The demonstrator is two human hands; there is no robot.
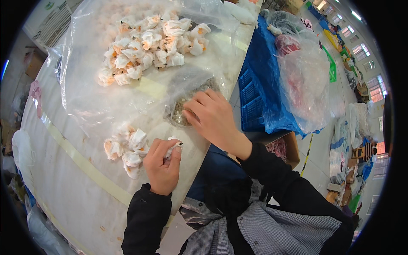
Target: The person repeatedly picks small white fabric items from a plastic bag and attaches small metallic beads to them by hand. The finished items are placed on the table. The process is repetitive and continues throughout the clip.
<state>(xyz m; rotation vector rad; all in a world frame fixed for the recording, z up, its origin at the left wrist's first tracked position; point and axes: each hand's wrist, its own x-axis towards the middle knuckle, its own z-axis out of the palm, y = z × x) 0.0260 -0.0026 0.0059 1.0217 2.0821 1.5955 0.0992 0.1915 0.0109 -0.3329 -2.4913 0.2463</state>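
Note:
My left hand (161, 166) is closed around a small white artificial flower (173, 147), with a dark tip poking out between thumb and forefinger. To its right, my right hand (214, 121) reaches over a clear plastic bag (173, 95) of small greenish-tan bits (180, 112). Its fingers are bent into the bag's mouth, and whatever they pinch is hidden. A small group of white and peach flower heads (131, 146) lies on the table just left of my left hand. Farther back, a bigger pile of the same flower heads (146, 46) rests on clear plastic sheeting (89, 95).
Yellowish tape strips (80, 159) cross the pale table covering (68, 187). Right of the table edge stands a blue crate (250, 100) with blue lining and plastic bags (304, 80). A cardboard box (292, 148) holding pinkish material sits beneath it, close to my right arm.

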